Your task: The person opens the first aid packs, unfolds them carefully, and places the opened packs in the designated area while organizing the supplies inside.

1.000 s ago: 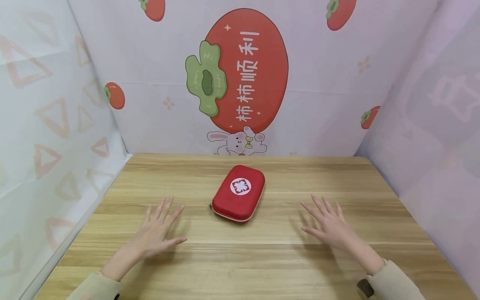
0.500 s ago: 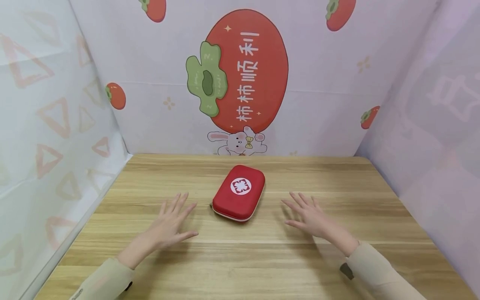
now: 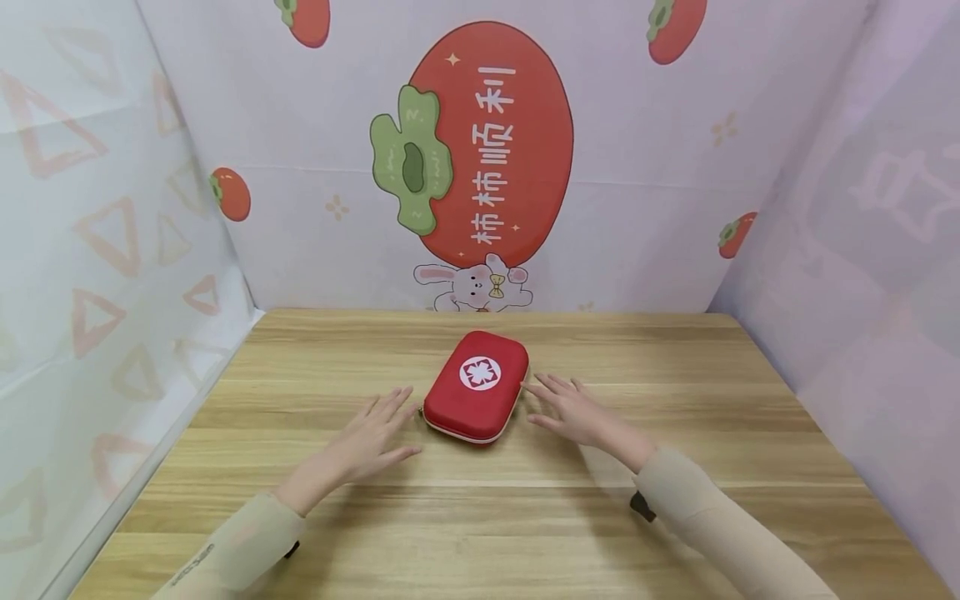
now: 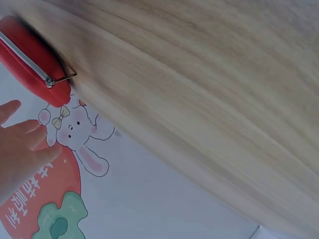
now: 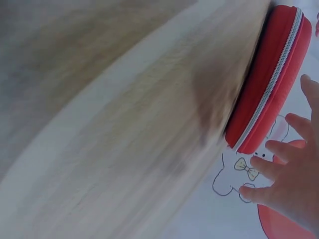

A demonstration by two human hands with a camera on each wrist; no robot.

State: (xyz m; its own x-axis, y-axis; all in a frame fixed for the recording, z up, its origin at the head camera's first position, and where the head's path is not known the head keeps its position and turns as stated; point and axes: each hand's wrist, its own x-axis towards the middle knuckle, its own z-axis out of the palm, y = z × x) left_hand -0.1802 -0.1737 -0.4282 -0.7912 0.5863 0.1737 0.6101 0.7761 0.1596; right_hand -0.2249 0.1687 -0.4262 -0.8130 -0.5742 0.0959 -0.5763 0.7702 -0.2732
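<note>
A red zippered first-aid case (image 3: 474,387) with a white round emblem lies closed on the wooden table (image 3: 480,533), slightly angled. My left hand (image 3: 367,440) hovers with straight, spread fingers just left of its near-left corner. On the other side my right hand (image 3: 572,412) reaches toward the case's right edge, fingers extended; whether its fingertips touch the edge I cannot tell. In the left wrist view the metal zipper pull (image 4: 62,78) hangs at one corner of the case. The right wrist view shows the zipper line (image 5: 271,82) running along the case's side.
Behind the table hangs a white cloth backdrop (image 3: 637,125) printed with persimmons and a rabbit. White patterned cloth also walls the left side (image 3: 97,225) and the right side (image 3: 885,250). Wooden tabletop surrounds the case.
Both hands have moved inward from the sides toward the case, the left rightward and the right leftward. The case has stayed in place.
</note>
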